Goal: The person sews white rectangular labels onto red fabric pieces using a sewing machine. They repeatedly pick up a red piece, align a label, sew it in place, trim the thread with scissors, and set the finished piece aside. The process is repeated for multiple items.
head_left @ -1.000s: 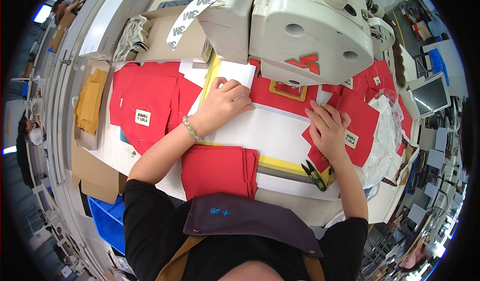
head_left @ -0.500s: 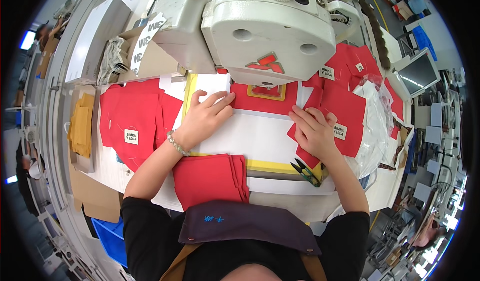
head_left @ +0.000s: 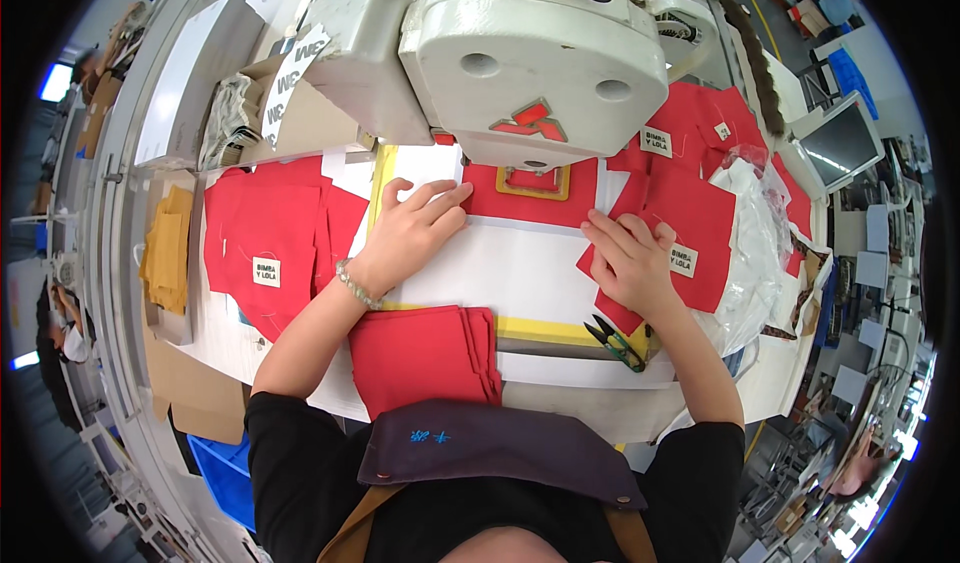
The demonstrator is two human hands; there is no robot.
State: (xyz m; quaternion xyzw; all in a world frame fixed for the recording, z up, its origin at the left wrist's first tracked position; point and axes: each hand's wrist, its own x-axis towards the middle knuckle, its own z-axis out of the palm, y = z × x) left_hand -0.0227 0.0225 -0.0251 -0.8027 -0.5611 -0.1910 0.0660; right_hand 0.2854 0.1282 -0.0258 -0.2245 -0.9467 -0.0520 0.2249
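Note:
A red fabric piece [head_left: 490, 198] lies under the head of a white sewing machine [head_left: 540, 58], with a yellow-edged frame [head_left: 562, 185] pressed on it. My left hand [head_left: 425, 225] rests with fingers stretched out, its fingertips at the fabric's left edge. On the other side, my right hand [head_left: 632, 263] lies with fingers extended, the index fingertip by the fabric's right edge. Under both is a white plate [head_left: 500, 273] bordered in yellow. Just below my right hand are thread snips [head_left: 615, 343] with dark handles. Neither hand grips anything.
Red pieces with pale labels are piled at left [head_left: 285, 238] and at right [head_left: 690, 213]. A stack of red fabric [head_left: 420, 358] sits near my apron. At far left stands a box of yellow pieces [head_left: 168, 253]; crumpled clear plastic [head_left: 750, 253] lies at right.
The whole view has shifted very slightly. Both hands, the red fabric piece and the frame stay in place relative to each other.

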